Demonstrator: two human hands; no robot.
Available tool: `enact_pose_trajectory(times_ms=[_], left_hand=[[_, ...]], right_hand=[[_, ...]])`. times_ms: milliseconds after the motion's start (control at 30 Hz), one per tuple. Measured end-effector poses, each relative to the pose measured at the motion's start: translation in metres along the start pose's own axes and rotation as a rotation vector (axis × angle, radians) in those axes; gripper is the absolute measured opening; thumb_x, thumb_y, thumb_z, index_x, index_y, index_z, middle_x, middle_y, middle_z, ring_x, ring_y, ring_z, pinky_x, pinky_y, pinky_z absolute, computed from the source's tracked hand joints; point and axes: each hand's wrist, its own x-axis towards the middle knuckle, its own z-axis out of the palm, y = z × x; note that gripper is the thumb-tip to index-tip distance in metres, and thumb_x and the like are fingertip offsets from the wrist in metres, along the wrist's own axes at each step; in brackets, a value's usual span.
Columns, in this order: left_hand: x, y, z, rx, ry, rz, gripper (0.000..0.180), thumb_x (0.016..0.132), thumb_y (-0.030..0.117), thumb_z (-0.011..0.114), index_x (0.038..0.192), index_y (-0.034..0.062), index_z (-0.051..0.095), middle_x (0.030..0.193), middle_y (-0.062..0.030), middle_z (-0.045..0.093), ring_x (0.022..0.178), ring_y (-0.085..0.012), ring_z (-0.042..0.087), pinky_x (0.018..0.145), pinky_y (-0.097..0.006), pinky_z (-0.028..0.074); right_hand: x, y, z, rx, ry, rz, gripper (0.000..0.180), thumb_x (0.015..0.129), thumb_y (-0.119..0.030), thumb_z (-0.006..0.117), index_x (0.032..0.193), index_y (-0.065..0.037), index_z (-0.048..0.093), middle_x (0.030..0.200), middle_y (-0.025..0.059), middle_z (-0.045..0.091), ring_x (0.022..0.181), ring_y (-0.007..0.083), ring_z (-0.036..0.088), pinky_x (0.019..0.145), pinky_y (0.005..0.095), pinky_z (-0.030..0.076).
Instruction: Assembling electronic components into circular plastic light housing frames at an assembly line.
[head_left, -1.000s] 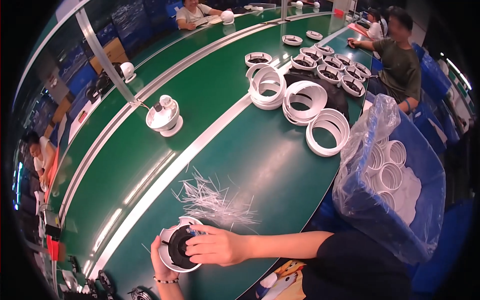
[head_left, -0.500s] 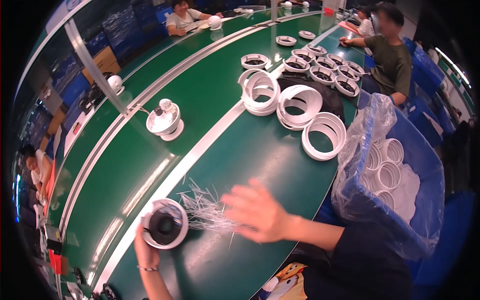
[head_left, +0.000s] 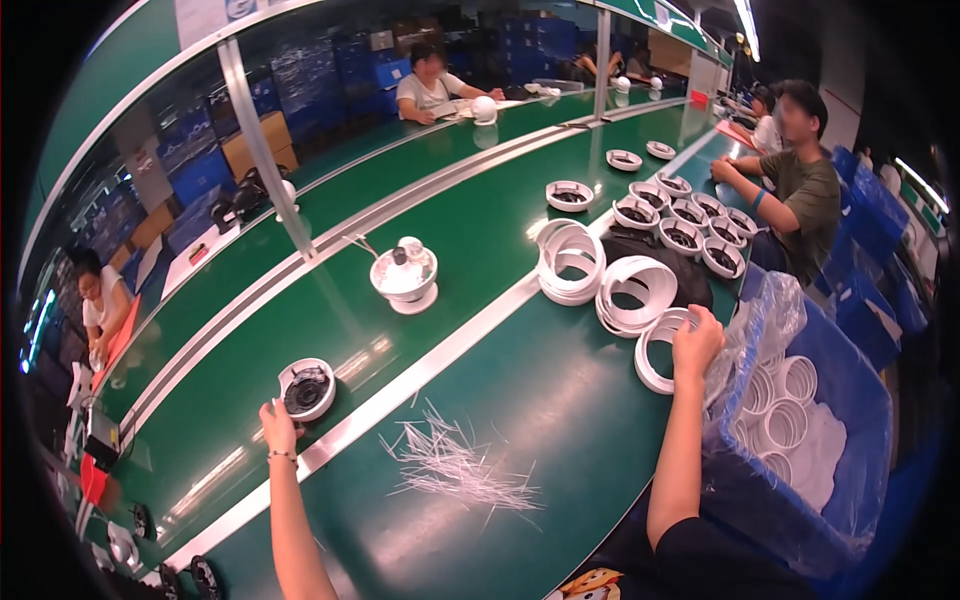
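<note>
A white ring with a black insert (head_left: 307,388) is over the green belt at the left. My left hand (head_left: 280,428) has its fingers and thumb at the ring's lower-left rim, closed on it. On the right, my right hand (head_left: 698,342) grips the upper right rim of a plain white ring (head_left: 650,374), the nearest of the ring stacks. Some of its fingers are hidden behind the hand. A loose heap of thin clear-white strips (head_left: 455,465) lies on the green tabletop (head_left: 570,420) between my arms.
Two more stacks of white rings (head_left: 572,262) and several rings with black inserts (head_left: 680,235) stand farther back. A white bowl-shaped assembly (head_left: 404,275) sits on the belt. At my right is a plastic-lined blue bin (head_left: 860,400) holding rings. Co-workers sit around the line.
My left hand has carried the black-filled ring forward, from the metal divider to the belt. My right hand has left the strips and reached right to the white ring. The view has shifted.
</note>
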Motion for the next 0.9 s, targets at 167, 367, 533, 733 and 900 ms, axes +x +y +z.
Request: enact_pose_trajectory(times_ms=[167,367,533,733,900], left_hand=[[-0.075,0.037,-0.031,0.636,0.154,0.709,0.064,0.078,0.014,0.052,0.129,-0.0020,0.018,0.124,-0.0247,0.035,0.111,-0.0372,0.036,0.094,-0.039,0.029],[-0.157,0.040,-0.147,0.573,0.224,0.676,0.063,0.073,0.003,0.053,0.129,0.0051,0.026,0.108,-0.0153,0.053,0.096,-0.0260,0.051,0.071,-0.032,0.041],[-0.188,0.003,-0.224,0.460,0.586,0.661,0.061,0.075,0.001,0.050,0.130,0.0063,0.024,0.113,-0.0155,0.049,0.094,-0.0243,0.052,0.068,-0.028,0.043],[-0.240,-0.058,-0.288,0.993,0.304,0.551,0.050,0.067,0.007,0.062,0.113,0.0009,0.043,0.115,-0.0166,0.047,0.107,-0.0325,0.041,0.090,-0.038,0.033],[-0.258,-0.087,-0.267,1.222,0.116,0.180,0.061,0.065,0.014,0.066,0.118,0.0056,0.037,0.124,-0.0186,0.036,0.118,-0.0370,0.029,0.090,-0.043,0.035]], right_hand=[[0.009,0.003,-0.012,0.130,0.052,0.009,0.015,0.061,-0.001,0.059,0.075,-0.006,0.059,0.075,0.0090,0.060,0.074,0.0269,0.055,0.069,0.0368,0.042],[-0.003,-0.049,-0.043,0.284,0.200,-0.285,0.010,0.067,0.000,0.061,0.077,-0.002,0.062,0.076,0.0099,0.062,0.070,0.0229,0.059,0.065,0.0307,0.046],[-0.044,-0.124,-0.099,0.648,0.082,-0.568,0.011,0.071,0.005,0.060,0.081,0.001,0.062,0.079,0.0081,0.062,0.070,0.0152,0.057,0.065,0.0247,0.045],[-0.189,-0.184,-0.151,1.104,-0.917,-0.838,0.014,0.061,0.005,0.065,0.073,-0.002,0.062,0.070,0.0090,0.061,0.057,0.0175,0.057,0.048,0.0232,0.044],[-0.247,-0.191,-0.160,1.125,-1.100,-0.980,0.012,0.062,0.000,0.065,0.073,-0.004,0.062,0.069,0.0081,0.060,0.059,0.0228,0.058,0.052,0.0293,0.047]])
